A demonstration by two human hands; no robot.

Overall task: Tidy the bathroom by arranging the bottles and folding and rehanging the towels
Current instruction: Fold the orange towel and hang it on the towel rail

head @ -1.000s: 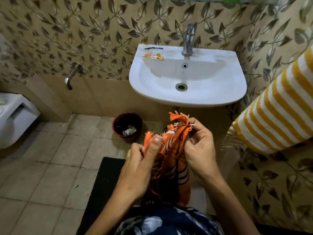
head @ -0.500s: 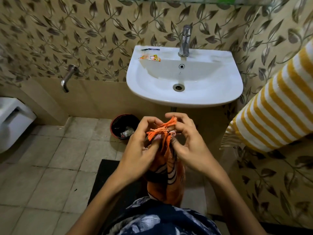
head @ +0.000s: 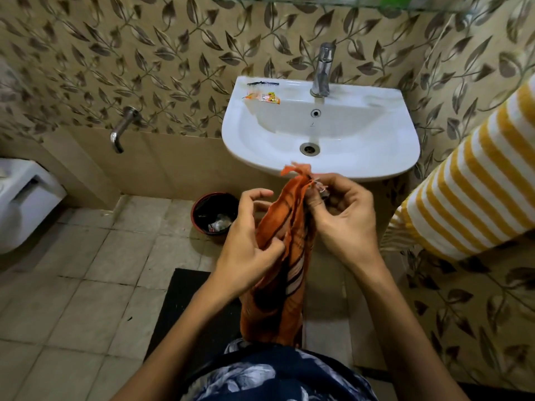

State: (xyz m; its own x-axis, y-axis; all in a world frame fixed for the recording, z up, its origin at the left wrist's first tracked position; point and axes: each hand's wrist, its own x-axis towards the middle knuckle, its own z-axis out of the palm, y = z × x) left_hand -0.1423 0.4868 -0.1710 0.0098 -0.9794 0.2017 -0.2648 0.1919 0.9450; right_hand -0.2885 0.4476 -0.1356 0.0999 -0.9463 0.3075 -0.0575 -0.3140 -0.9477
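An orange towel (head: pixel 278 299) with dark and white stripes and a fringed top edge hangs bunched in front of me, below the sink rim. My right hand (head: pixel 344 221) pinches its fringed top corner. Lower down on the left side, my left hand (head: pixel 249 244) grips a fold of the cloth. A yellow-and-white striped towel (head: pixel 469 192) hangs on the right wall. A glass shelf (head: pixel 318 1) runs along the top edge; a green item on it is only partly visible.
The white sink (head: pixel 362 157) with a chrome tap (head: pixel 322 70) is straight ahead; a black comb (head: pixel 262 83) and an orange sachet (head: pixel 263 97) lie on its rim. A dark waste bin (head: pixel 215 212) stands on the floor. A toilet (head: pixel 20 204) is left, a black mat (head: pixel 185 308) underfoot.
The hands have risen toward the sink rim. My left hand slid down from the fringe to a lower fold, while my right hand kept the top corner; the towel now hangs longer.
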